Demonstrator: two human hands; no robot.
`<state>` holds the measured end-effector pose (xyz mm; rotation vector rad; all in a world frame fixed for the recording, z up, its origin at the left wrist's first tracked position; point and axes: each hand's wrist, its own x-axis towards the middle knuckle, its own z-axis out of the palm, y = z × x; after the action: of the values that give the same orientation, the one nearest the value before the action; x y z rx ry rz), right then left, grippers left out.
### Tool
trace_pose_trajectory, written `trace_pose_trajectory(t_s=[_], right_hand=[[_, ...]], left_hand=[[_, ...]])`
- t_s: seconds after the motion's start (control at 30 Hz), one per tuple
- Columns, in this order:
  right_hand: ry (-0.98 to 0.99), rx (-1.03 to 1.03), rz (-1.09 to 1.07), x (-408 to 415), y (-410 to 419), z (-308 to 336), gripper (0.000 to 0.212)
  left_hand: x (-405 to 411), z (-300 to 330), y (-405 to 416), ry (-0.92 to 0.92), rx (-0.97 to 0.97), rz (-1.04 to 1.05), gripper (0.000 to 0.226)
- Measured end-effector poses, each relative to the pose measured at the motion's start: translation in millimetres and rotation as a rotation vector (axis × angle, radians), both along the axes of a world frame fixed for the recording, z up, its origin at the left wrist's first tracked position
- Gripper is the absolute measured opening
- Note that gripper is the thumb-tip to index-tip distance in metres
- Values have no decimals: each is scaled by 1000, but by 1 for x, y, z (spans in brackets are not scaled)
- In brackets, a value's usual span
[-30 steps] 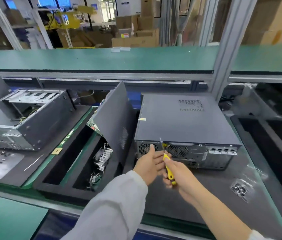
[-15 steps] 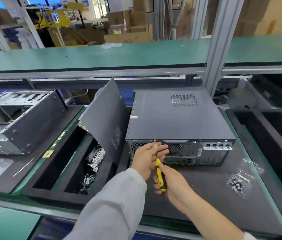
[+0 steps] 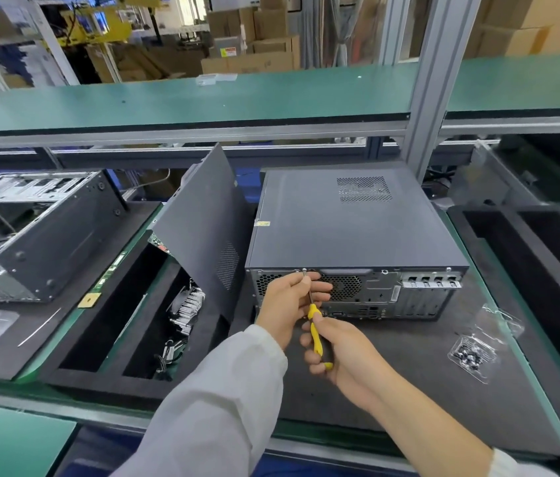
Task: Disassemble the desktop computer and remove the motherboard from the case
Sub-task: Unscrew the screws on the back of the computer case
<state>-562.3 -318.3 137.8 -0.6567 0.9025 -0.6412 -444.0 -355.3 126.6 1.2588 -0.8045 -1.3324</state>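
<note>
Looking down through the head camera, the desktop computer (image 3: 354, 235) is being worked on where it lies flat on the dark mat (image 3: 409, 373), rear panel facing the person. A yellow-handled screwdriver (image 3: 314, 333) is being gripped in the curled fingers of the right hand (image 3: 344, 356), its tip being set on a screw (image 3: 304, 270) at the rear panel's top edge. The shaft is being pinched and steadied by the left hand (image 3: 287, 304). The motherboard is still being hidden inside the closed case. A slip is being risked: a tilted tip would likely cam out, stripping the head or jabbing the steadying fingers.
</note>
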Motion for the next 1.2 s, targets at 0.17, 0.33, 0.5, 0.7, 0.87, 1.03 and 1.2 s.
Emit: trace_pose_trajectory(t_s=[0.17, 0.33, 0.5, 0.7, 0.87, 1.03, 1.2], right_hand=[[42, 6, -43, 13, 5, 2, 20], [110, -17, -142, 25, 6, 3, 14], [-156, 222, -71, 13, 1, 8, 24], [-318, 317, -41, 1, -7, 12, 19], [-192, 280, -17, 6, -5, 9, 12], [-382, 392, 14, -7, -9, 10, 26], [-305, 354, 25, -2, -7, 15, 10]], left_hand=[[8, -2, -2, 93, 24, -20, 23], [13, -3, -4, 111, 16, -8, 19], [14, -2, -6, 108, 17, -4, 20], [14, 0, -8, 208, 68, 10, 18], [17, 4, -10, 290, 102, -14, 25], [17, 3, -8, 372, 135, -12, 28], [17, 3, -9, 411, 157, -17, 29]])
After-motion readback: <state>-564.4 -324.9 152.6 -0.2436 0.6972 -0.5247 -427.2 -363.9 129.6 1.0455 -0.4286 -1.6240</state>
